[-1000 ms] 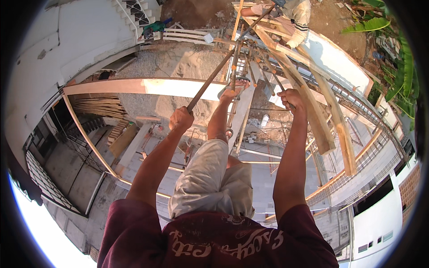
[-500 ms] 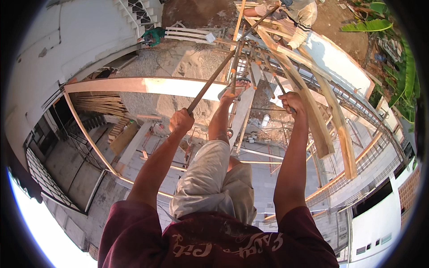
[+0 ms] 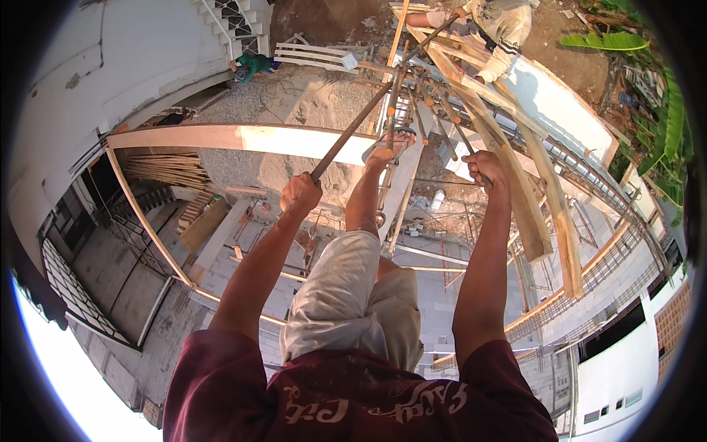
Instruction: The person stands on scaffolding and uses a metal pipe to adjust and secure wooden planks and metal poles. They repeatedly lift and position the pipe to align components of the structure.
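Observation:
My left hand (image 3: 300, 193) is closed round the near end of a long brown bar (image 3: 353, 132), which slants up to the right over a cluster of upright steel rebars (image 3: 392, 110). On the other side, my right hand (image 3: 486, 171) is wrapped round a thinner dark rod (image 3: 461, 137) that leans toward the same cluster. Several rebars show orange tips. Between my hands, my sandalled foot (image 3: 389, 147) rests beside the rebars, at the end of a pale board (image 3: 294, 144).
A co-worker (image 3: 497, 29) is at the top right, one hand near the bar's far end. Thick timber beams (image 3: 508, 184) slope down right of my right hand. Far below lie a block-paved floor (image 3: 434, 295) and stacked poles (image 3: 166, 171). Another person in green (image 3: 254, 66) is at upper left.
My left hand and the bar have risen slightly. My right hand has shifted a little to the right, still on its rod. The distant person in green has moved slightly right.

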### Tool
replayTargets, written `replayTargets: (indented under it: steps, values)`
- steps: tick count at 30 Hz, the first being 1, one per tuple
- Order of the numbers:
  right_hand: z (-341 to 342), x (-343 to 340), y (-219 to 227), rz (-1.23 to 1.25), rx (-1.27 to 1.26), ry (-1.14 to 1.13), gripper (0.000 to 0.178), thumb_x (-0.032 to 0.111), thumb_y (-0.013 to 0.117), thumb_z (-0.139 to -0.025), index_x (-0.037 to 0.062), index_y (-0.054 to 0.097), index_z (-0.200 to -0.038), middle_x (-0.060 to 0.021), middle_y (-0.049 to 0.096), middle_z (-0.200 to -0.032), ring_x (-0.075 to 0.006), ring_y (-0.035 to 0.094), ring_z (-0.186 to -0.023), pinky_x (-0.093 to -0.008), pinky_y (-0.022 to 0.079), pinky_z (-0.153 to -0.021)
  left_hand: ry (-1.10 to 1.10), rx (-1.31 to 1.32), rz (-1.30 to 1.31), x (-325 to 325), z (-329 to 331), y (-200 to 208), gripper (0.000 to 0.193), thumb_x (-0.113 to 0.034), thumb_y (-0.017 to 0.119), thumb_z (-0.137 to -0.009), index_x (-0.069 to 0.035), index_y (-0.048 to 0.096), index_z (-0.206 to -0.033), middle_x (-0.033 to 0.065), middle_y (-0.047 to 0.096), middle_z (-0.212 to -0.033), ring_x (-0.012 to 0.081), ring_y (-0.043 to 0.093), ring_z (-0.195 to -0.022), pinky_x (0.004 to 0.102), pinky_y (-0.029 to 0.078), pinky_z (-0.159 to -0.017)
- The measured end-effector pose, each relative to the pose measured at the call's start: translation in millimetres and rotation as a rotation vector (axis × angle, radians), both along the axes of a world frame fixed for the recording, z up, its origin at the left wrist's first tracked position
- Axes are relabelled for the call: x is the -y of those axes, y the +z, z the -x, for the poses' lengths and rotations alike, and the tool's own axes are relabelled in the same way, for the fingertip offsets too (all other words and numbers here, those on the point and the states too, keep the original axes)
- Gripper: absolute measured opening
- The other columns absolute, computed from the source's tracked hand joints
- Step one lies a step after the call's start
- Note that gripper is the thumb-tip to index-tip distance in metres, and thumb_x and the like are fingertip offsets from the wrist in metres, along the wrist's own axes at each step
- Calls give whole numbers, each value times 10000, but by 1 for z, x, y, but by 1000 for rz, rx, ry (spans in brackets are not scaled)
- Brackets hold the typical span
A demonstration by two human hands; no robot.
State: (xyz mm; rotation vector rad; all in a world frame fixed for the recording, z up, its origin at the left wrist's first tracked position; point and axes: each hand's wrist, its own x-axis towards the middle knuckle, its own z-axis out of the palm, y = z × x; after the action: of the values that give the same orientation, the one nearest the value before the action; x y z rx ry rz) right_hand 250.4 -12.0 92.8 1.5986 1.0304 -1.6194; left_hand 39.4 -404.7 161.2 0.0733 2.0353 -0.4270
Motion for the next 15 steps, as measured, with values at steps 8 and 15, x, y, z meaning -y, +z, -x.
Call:
replayTargets:
  steps: [8, 15]
  values:
    - [2, 5, 1, -29, 41, 64, 176, 29, 607, -918, -58, 715, -1027, -54, 550, -637, -140, 462, -458, -319, 322, -394, -31, -7, 10, 3, -1, -11, 371, -397, 610, -975, -85, 725, -1141, 201, 742, -1105, 389, 714, -1080, 488, 590, -910]
    - [8, 3, 6, -11, 46, 85, 176, 37, 603, -927, -67, 719, -1010, -71, 531, -606, -160, 442, -419, -345, 344, -400, -8, 15, 47, -2, -2, -5, 387, -421, 601, -985, -104, 722, -1172, 175, 737, -1142, 372, 704, -1112, 487, 591, -917]
